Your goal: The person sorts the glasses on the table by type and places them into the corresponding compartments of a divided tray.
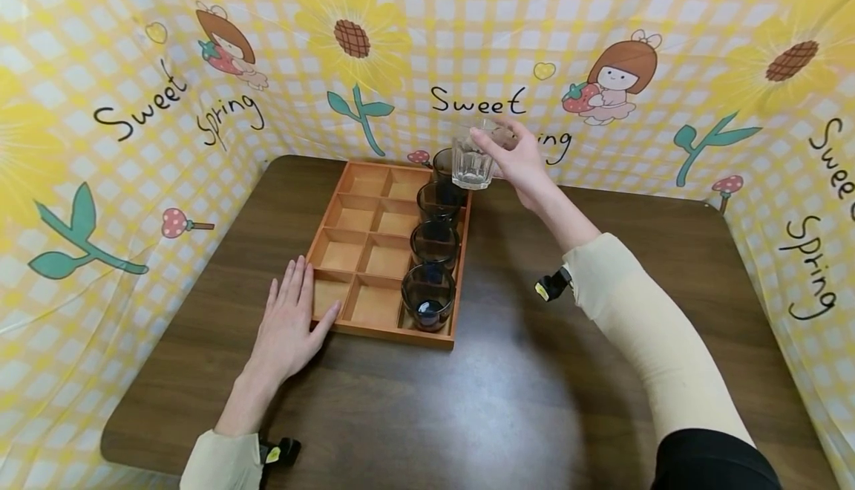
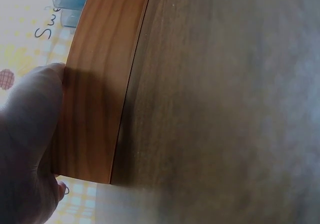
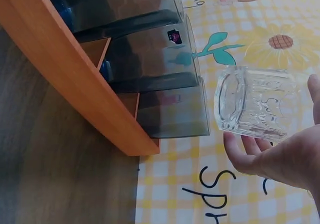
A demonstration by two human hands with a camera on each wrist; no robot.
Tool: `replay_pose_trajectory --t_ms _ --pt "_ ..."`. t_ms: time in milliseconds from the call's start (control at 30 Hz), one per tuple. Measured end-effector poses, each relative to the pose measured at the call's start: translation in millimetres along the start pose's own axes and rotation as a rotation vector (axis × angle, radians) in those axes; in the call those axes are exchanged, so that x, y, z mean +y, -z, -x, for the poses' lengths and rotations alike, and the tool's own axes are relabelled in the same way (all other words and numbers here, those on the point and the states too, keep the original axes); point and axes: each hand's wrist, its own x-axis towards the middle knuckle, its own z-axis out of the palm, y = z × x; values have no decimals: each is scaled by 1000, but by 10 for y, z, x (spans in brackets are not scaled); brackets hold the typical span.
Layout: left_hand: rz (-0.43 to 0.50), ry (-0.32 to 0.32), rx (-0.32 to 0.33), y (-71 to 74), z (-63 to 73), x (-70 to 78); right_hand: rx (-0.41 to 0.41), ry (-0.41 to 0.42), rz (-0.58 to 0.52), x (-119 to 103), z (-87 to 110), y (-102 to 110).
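A clear faceted drinking glass (image 1: 473,159) is held upright in my right hand (image 1: 521,156), between thumb and fingers, above the far right end of a wooden compartment tray (image 1: 407,335). In the right wrist view the clear glass (image 3: 255,103) hangs apart from the dark cups. Several dark see-through cups (image 1: 428,297) stand in a row in the tray's right column. My left hand (image 1: 290,323) rests at the tray's near left corner, its fingers straight along the left side and the thumb over the front edge. In the left wrist view, the thumb touches the tray's rim (image 2: 95,99).
The tray lies on a dark brown wooden table (image 1: 401,416). A yellow checked cloth (image 1: 427,44) with flowers and lettering hangs behind the table and on both sides. The farthest dark cup (image 1: 442,165) is partly hidden by the clear glass.
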Motion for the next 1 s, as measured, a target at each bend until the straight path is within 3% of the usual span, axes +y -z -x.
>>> replay_pose_trajectory --t_ms 367,800,1000 --pt "-5 -11 -4 43 18 -14 -52 123 146 -114 -103 -301" --pt "-8 -24 -13 49 6 -15 -79 163 197 -204 -166 -537" --pt "-12 -16 -30 46 12 -30 -103 132 157 -170 -193 -639"
